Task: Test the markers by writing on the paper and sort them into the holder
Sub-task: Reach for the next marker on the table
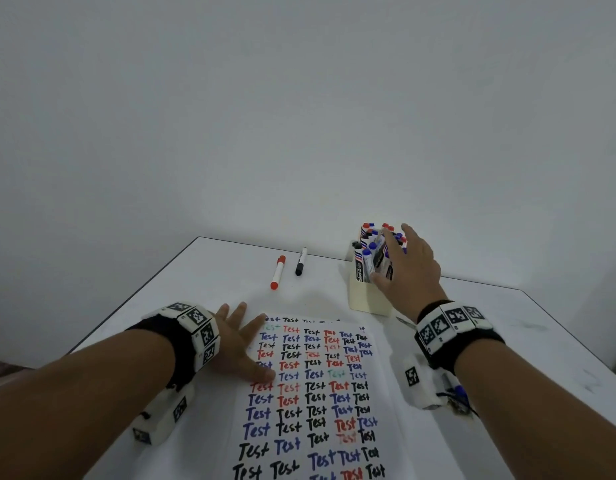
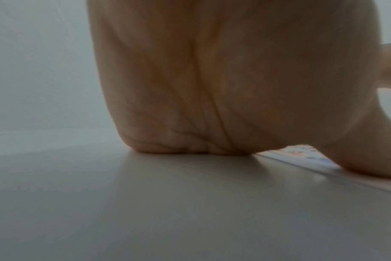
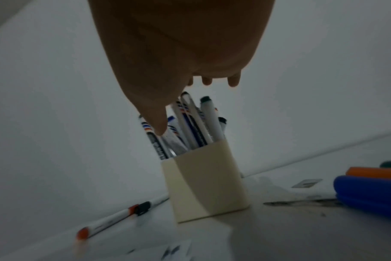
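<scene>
We saw the left hand (image 1: pixel 239 344) lying flat with fingers spread, pressing the paper's (image 1: pixel 313 403) left edge and gripping nothing. The thin white sheet was covered in rows of "Test" in black, blue and red ink. Beyond it lay a slim red-capped marker (image 1: pixel 278 272) and a black-capped marker (image 1: pixel 301 261), apart. The right hand (image 1: pixel 408 268) hovered relaxed and open over the matte cream holder (image 3: pixel 203 185), crowded with upright markers, its thumb touching their barrels. The table (image 1: pixel 202 271) was smooth white against a plain pale wall (image 1: pixel 299 98).
</scene>
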`<state>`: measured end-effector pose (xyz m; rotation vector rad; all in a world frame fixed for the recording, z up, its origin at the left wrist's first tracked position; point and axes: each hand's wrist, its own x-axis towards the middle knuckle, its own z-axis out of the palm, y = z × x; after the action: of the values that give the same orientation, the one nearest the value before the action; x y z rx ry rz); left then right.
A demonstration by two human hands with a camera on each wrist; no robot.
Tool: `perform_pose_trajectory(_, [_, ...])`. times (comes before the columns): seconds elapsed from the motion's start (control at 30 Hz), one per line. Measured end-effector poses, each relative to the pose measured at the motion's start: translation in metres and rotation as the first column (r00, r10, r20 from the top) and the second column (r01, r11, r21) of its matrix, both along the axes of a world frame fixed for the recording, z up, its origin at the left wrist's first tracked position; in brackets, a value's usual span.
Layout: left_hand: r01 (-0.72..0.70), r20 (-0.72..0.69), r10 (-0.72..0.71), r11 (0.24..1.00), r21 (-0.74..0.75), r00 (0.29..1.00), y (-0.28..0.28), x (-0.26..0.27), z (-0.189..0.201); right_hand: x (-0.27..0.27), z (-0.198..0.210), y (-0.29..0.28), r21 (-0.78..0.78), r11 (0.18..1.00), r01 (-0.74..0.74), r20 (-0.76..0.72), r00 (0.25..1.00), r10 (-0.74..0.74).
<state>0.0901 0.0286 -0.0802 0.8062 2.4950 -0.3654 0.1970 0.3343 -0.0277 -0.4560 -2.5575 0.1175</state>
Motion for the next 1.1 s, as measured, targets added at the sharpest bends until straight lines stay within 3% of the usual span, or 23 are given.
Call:
perform_pose_trajectory(0.1, [0.009,-0.003,-0.009,1.000,-0.002,1.000,0.000,0.001,0.000,0.018,0.000,-0.021,-0.019,0.984,-0.175,-0.027,0.984,0.174])
perform_pose_trajectory(0.17, [0.014,-0.008,-0.014,1.000,-0.002,1.000,0.001,0.002,0.001,0.034,0.000,-0.038,-0.003,0.958,-0.287,0.216,0.935,0.281])
perform_pose_trajectory(0.23, [0.014,-0.010,-0.014,1.000,-0.006,1.000,0.001,0.004,0.002,0.051,-0.006,-0.051,-0.036,0.939,-0.341,0.534,0.788,0.307])
perform_pose_trajectory(0.3, [0.013,-0.015,-0.013,1.000,-0.012,1.000,0.001,0.005,0.003,0.067,-0.018,-0.056,-0.114,0.946,-0.303,0.753,0.595,0.281])
perform_pose_trajectory(0.33, [0.014,-0.019,-0.014,1.000,-0.016,1.000,0.001,0.006,0.002,0.073,-0.027,-0.056,-0.130,0.955,-0.268,0.819,0.514,0.255])
perform_pose_trajectory(0.4, [0.017,-0.030,-0.017,1.000,-0.012,0.999,0.001,0.007,0.001,0.080,-0.043,-0.055,-0.137,0.963,-0.230,0.876,0.426,0.226])
perform_pose_trajectory(0.6, [0.045,-0.063,-0.043,0.999,0.025,0.997,0.002,0.007,0.002,0.079,-0.051,-0.050,-0.155,0.965,-0.213,0.889,0.396,0.231])
perform_pose_trajectory(0.73, [0.108,-0.195,-0.053,0.954,0.281,0.979,0.008,-0.009,0.009,0.079,-0.050,-0.051,-0.171,0.963,-0.209,0.886,0.394,0.243])
perform_pose_trajectory(0.8, [0.130,-0.200,-0.064,0.933,0.336,0.978,0.011,-0.019,0.016,0.079,-0.050,-0.050,-0.172,0.964,-0.204,0.885,0.397,0.242])
perform_pose_trajectory(1.1, [0.205,-0.275,-0.108,0.912,0.355,0.955,0.044,-0.067,0.030,0.077,-0.050,-0.050,-0.194,0.961,-0.199,0.888,0.381,0.258])
